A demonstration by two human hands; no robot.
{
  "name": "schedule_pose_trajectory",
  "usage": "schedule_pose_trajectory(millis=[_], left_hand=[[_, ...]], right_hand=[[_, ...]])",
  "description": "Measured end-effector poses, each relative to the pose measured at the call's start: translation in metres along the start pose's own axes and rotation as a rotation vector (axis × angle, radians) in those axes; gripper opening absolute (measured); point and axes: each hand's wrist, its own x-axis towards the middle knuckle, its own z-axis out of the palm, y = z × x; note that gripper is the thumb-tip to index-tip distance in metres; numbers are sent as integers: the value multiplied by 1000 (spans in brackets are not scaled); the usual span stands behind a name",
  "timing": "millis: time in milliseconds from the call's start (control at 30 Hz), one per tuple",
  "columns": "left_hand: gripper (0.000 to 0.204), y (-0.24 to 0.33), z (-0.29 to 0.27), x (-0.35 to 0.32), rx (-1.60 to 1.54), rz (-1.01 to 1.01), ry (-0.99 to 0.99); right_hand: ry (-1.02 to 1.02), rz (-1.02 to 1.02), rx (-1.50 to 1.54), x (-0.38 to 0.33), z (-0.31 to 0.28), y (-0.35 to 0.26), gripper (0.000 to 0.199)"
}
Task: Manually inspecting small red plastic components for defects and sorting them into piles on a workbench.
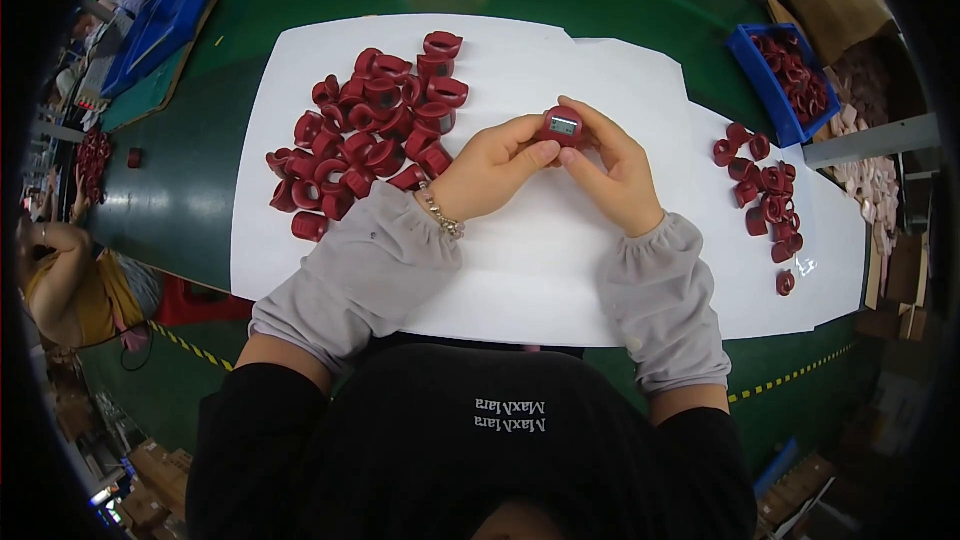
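Between my two hands, above the middle of the white paper [530,270], is a small dark red ring-shaped device [564,126] with a grey display facing up. My left hand [498,168] pinches its left side with thumb and fingers. On the other side my right hand [615,168] grips it too, its thumb at the lower edge. Both forearms wear grey sleeve covers, and a bracelet circles my left wrist. A large heap of similar red ring-shaped devices [365,130] lies just left of my left hand. A smaller group [770,200] lies to the right of my right hand.
At the far right stands a blue bin [768,90] filled with more red pieces. A blue tray [170,20] sits at the far left on the green table [180,190]. Another person [75,285] sits at the left, near further red pieces [93,165]. Cardboard boxes stand at the right.
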Motion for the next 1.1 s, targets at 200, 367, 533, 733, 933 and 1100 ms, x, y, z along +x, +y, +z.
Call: schedule_pose_trajectory(millis=[200, 367, 533, 733, 933, 1100], left_hand=[[33, -1, -6, 0, 65, -25, -34], [35, -2, -7, 1, 127, -54, -68], [37, -1, -3, 0, 33, -27, -90], [36, -3, -1, 0, -36, -51, -78], [36, 1, -2, 1, -35, -30, -76], [36, -3, -2, 0, -44, -41, -70]], right_hand=[[-20, -14, -2, 0, -2, 0, 48], [-28, -41, -32, -1, -2, -2, 48], [33, -39, -104, -3, -2, -3, 44], [43, -17, -61, -3, -3, -4, 41], [28, -30, -85, -1, -3, -5, 41], [27, -63, -83, -2, -3, -2, 41]])
